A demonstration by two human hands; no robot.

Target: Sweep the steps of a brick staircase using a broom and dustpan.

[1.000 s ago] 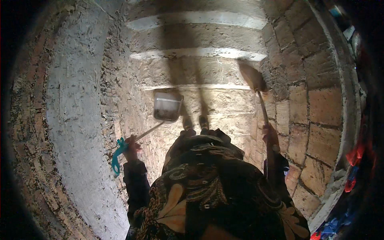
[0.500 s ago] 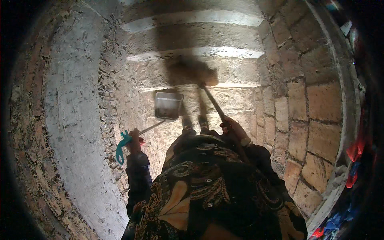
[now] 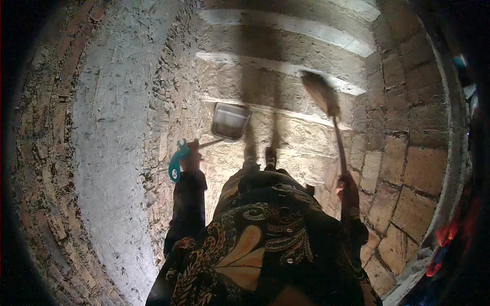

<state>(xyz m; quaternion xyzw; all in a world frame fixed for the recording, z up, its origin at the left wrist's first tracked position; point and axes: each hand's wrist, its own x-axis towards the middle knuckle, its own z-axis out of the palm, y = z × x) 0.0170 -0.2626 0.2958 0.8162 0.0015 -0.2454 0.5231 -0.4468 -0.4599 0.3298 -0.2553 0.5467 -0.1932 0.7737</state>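
Since the frame half a second back, the long-handled broom with the dark bristle head (image 3: 320,92) has swung from the middle of the steps out to the person's right, its head now blurred above the pale stone stair treads (image 3: 286,69), while the grey metal dustpan with the turquoise plastic handle (image 3: 229,121) has stayed almost where it was, low over the step by the person's feet (image 3: 258,155). The left hand (image 3: 191,157) is clenched around the dustpan's handle, the pan held out in front at a shallow tilt; whether it touches the step cannot be told. The right hand (image 3: 347,184) grasps the broom's stick near its upper end, close beside the brick wall (image 3: 408,158). The risks, as I judge them: the broom is moving fast enough to blur, so a wide stroke could strike the brick wall or fling dust past the pan; a tilted pan could spill what it carries back onto the treads; and standing on narrow steps in poor light with both hands full leaves little to catch a slip.
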